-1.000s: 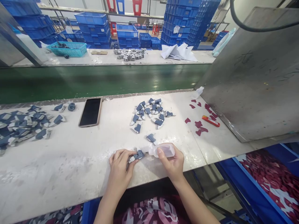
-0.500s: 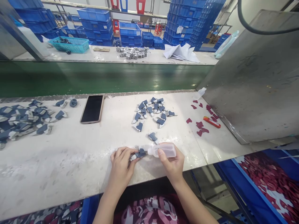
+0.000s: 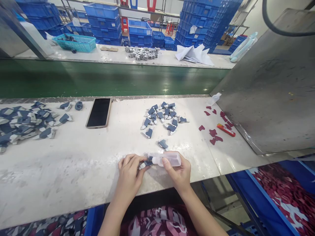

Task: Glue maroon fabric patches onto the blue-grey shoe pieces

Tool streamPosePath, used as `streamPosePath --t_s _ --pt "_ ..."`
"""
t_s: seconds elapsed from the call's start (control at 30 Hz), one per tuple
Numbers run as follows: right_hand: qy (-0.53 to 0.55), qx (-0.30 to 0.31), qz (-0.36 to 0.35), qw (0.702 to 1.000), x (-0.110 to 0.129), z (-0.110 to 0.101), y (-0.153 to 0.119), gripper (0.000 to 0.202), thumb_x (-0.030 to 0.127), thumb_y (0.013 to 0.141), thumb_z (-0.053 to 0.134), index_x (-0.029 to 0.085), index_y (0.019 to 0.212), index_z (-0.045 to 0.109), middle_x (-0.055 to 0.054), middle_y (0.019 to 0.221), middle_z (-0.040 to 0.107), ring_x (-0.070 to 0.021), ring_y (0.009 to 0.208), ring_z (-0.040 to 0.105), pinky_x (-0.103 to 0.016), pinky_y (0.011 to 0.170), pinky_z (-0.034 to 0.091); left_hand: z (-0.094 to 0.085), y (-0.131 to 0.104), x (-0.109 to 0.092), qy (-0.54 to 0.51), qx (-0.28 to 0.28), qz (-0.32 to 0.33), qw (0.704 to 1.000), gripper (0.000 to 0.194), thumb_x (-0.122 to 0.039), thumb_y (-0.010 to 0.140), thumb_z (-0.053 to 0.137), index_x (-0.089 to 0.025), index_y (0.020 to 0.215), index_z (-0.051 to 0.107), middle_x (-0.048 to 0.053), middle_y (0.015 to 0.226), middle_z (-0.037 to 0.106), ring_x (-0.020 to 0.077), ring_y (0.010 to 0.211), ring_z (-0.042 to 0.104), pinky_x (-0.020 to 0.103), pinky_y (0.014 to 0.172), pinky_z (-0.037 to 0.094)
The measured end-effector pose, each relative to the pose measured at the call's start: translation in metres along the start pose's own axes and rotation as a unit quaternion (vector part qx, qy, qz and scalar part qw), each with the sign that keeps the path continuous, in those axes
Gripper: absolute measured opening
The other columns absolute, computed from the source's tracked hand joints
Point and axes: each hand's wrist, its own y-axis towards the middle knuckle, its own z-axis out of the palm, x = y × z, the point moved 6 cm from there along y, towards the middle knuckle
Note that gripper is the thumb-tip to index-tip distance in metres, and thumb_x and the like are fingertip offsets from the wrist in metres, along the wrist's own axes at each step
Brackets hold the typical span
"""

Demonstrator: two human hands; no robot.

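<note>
The phone (image 3: 98, 113) lies flat, screen up, on the pale worktable (image 3: 61, 177), and below it to the right the person's two hands meet near the table's front edge. The left hand (image 3: 129, 172) pinches the held piece (image 3: 148, 162), a small blue-and-white part, between thumb and fingers. The right hand (image 3: 180, 172) wraps the clear bottle (image 3: 173, 159), thumb on its near side and fingers closed around it; the bottle is tipped on its side, its nozzle end pointing left at the held piece. Whether the tip touches the piece is too small to tell.

Just above the bottle, lower than the phone and to its right, is a lone blue-and-white piece (image 3: 162, 144). Level with the phone, well to its right, sits a loose cluster of similar pieces (image 3: 160, 115); farther right are scattered dark red pieces (image 3: 213, 132) and an orange-red tube (image 3: 225, 130). Left of the phone spreads a larger heap of blue-and-white parts (image 3: 24, 121), with a rounded blue part (image 3: 78, 105) between it and the phone.

Beyond the phone runs a green strip (image 3: 118, 78), and past that a ledge (image 3: 113, 58) carries a turquoise basket (image 3: 86, 46), grey parts (image 3: 142, 54) and folded white sheets (image 3: 194, 54)
</note>
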Motion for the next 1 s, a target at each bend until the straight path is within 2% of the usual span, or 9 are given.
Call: streamPosePath --t_s 0.33,0.5,0.73,0.83,1.0 --pt "-0.009 0.023 -0.014 1.000 0.005 -0.002 0.000 0.017 0.035 0.082 0.066 0.018 0.078 0.068 -0.001 0.064 0.068 -0.0165 0.055 0.062 -0.027 0.052 0.049 -0.001 0.000 -0.002 0.004 0.001 -0.005 1.000 0.015 -0.019 0.088 0.060 -0.026 0.100 0.064 0.003 0.102 0.074 0.0251 0.103 0.059 0.042 0.092 0.032" --pt "-0.021 0.002 -0.023 1.000 0.007 -0.011 0.000 0.017 0.034 0.083 0.066 0.018 0.077 0.068 -0.001 0.062 0.066 -0.0161 0.054 0.061 -0.026 0.052 0.048 -0.001 0.001 -0.002 0.003 0.005 -0.008 1.000 0.014 -0.020 0.088 0.060 -0.026 0.100 0.064 0.001 0.102 0.073 0.0243 0.104 0.060 0.042 0.092 0.031" --pt "-0.050 -0.026 -0.052 0.997 0.006 -0.026 0.001 0.014 0.031 0.083 0.066 0.019 0.076 0.069 -0.002 0.065 0.068 -0.0172 0.056 0.063 -0.027 0.053 0.050 0.000 0.000 0.001 0.004 0.012 -0.017 1.000 0.013 -0.025 0.090 0.058 -0.025 0.100 0.064 0.005 0.103 0.073 0.0261 0.104 0.059 0.044 0.093 0.032" --pt "-0.017 -0.032 -0.026 0.999 -0.003 -0.028 0.001 0.015 0.034 0.083 0.068 0.019 0.080 0.069 -0.003 0.069 0.069 -0.0185 0.060 0.065 -0.028 0.054 0.051 0.000 0.000 0.001 0.005 0.005 -0.014 1.000 0.012 -0.026 0.089 0.059 -0.026 0.099 0.064 0.004 0.102 0.073 0.0257 0.104 0.059 0.043 0.092 0.032" --pt "0.102 -0.086 0.046 0.990 -0.023 -0.038 0.014 0.026 0.040 0.080 0.071 0.018 0.091 0.064 -0.005 0.076 0.070 -0.0207 0.067 0.068 -0.030 0.057 0.054 0.000 0.000 0.003 0.011 -0.004 0.000 1.000 0.011 -0.027 0.090 0.058 -0.027 0.100 0.063 0.003 0.103 0.073 0.0246 0.103 0.060 0.042 0.092 0.031"
